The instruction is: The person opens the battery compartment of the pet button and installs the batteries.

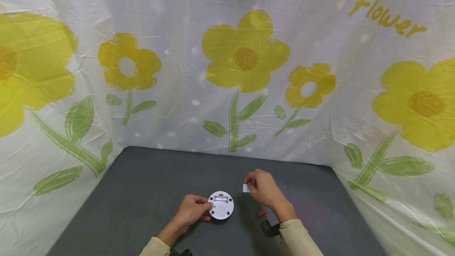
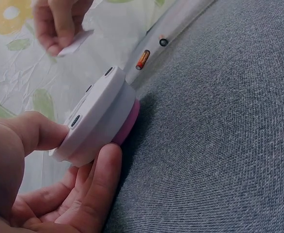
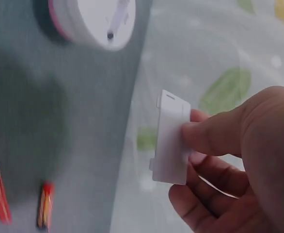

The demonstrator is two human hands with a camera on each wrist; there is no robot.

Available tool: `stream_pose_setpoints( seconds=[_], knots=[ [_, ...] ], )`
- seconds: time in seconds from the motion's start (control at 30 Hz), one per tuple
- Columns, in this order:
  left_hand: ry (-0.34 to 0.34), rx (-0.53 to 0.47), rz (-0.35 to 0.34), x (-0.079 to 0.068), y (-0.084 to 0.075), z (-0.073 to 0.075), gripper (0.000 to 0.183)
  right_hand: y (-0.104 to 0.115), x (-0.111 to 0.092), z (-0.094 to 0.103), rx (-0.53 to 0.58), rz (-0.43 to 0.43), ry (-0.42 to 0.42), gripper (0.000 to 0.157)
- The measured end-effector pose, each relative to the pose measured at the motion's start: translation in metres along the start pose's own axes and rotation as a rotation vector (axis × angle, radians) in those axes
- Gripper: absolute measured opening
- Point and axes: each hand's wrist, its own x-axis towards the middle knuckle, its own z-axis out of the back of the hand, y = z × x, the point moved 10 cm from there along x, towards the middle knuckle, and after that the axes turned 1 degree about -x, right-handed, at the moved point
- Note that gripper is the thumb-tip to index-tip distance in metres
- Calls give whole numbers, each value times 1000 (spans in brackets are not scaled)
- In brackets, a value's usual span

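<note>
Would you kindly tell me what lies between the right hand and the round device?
In the head view, the cover pinched in the right hand juts toward the device; then only bare table shows.

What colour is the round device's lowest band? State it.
The band is pink, clearest in left wrist view.

1. This place is appearing as a curtained-off work space; home or workshop, the views are not telling.
2. Flower-printed cloth (image 1: 177,125) is surrounding the dark-grey tabletop (image 1: 153,177) on three sides.
</note>
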Motion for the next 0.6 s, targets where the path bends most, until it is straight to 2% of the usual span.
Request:
stream_pose_setpoints(
  seconds=[0.33, 0.6],
  knots=[
    [5, 2, 4, 2, 2, -1, 24, -61, -35, 26, 23, -180, 88, 22],
    [-1, -2, 0, 1, 2, 0, 24, -96, -60, 22, -19, -243, 128, 19]
  ],
)
